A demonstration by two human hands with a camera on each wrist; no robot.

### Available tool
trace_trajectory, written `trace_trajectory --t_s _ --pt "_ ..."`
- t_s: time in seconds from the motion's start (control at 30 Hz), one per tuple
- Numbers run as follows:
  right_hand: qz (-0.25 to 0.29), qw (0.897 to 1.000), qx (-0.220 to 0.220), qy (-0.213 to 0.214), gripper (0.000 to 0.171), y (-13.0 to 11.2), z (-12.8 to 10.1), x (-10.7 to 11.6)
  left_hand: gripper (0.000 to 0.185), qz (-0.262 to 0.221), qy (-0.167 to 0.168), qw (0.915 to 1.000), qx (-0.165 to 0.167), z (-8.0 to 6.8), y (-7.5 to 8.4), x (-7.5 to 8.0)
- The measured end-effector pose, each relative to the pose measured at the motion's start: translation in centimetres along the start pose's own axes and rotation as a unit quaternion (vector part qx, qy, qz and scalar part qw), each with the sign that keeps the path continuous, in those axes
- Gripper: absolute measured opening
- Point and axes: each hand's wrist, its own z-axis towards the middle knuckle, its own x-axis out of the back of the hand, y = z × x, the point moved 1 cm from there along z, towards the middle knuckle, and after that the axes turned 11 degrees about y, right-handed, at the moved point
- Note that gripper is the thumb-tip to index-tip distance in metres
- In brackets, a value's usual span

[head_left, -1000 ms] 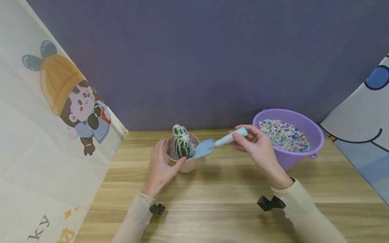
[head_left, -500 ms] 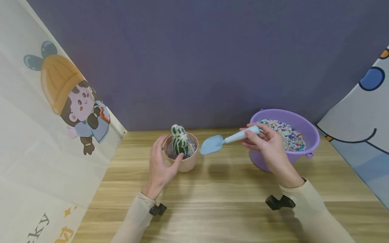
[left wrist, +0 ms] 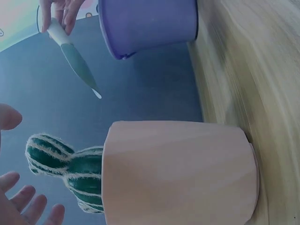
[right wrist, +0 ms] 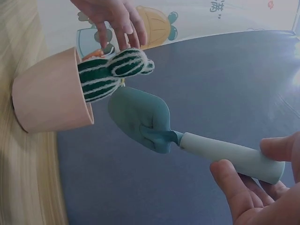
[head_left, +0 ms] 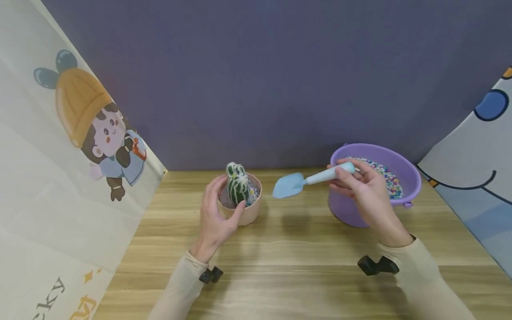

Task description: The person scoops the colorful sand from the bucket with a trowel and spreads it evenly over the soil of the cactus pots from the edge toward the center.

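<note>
A blue hand trowel (head_left: 289,186) with a pale handle is pinched near the handle's end by my right hand (head_left: 372,193); its blade hangs in the air between pot and bucket. In the right wrist view, the concave blade (right wrist: 140,119) carries no beads. A green, white-striped cactus (head_left: 238,189) stands in a pink pot (head_left: 250,215), with colourful beads (head_left: 254,194) on its right side. My left hand (head_left: 214,224) stays around the pot's left and front, fingers spread. In the left wrist view, those fingertips (left wrist: 23,197) are apart from the cactus.
A purple bucket (head_left: 346,211) of multicoloured beads (head_left: 394,184) stands at the right, partly hidden behind my right hand. The wooden table (head_left: 288,275) ends at a dark back panel (head_left: 280,89). Printed cartoon sheets hang on both sides.
The right hand has drawn the trowel rightward, away from the pot's rim and toward the bucket. The left hand stays beside the pot, shifting only slightly.
</note>
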Motion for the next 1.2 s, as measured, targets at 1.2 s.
trace_trajectory --t_s 1.2 --pt "0.088 0.996 0.017 0.004 0.018 -1.7 0.3 4.9 0.047 -0.063 0.002 0.9916 -0.113 -1.0 3.9 -3.9"
